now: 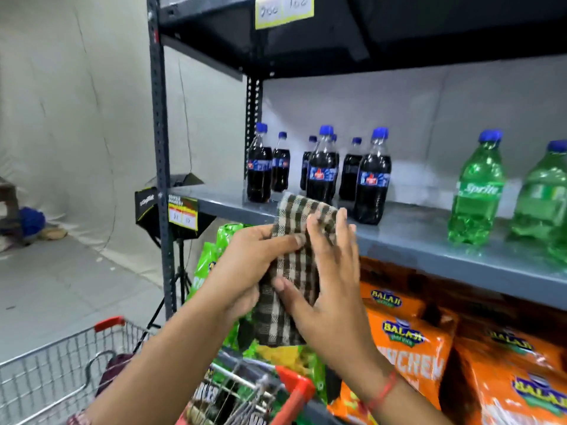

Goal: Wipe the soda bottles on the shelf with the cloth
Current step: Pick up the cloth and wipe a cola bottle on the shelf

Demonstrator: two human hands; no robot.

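Observation:
A brown-and-white checked cloth (296, 262) hangs folded between both my hands, just in front of the grey shelf (429, 240). My left hand (245, 271) pinches its left edge, thumb on top. My right hand (328, 286) lies against its right side with fingers spread and the thumb pressing the cloth. Several dark cola bottles (322, 167) with blue caps stand upright on the shelf behind the cloth. Two green Sprite bottles (475, 191) stand further right. Neither hand touches a bottle.
Orange snack bags (414, 342) and green bags (208, 259) fill the shelf below. A wire shopping cart (61, 363) with red trim is at the lower left. A dark shelf upright (159, 148) and a tripod stand to the left.

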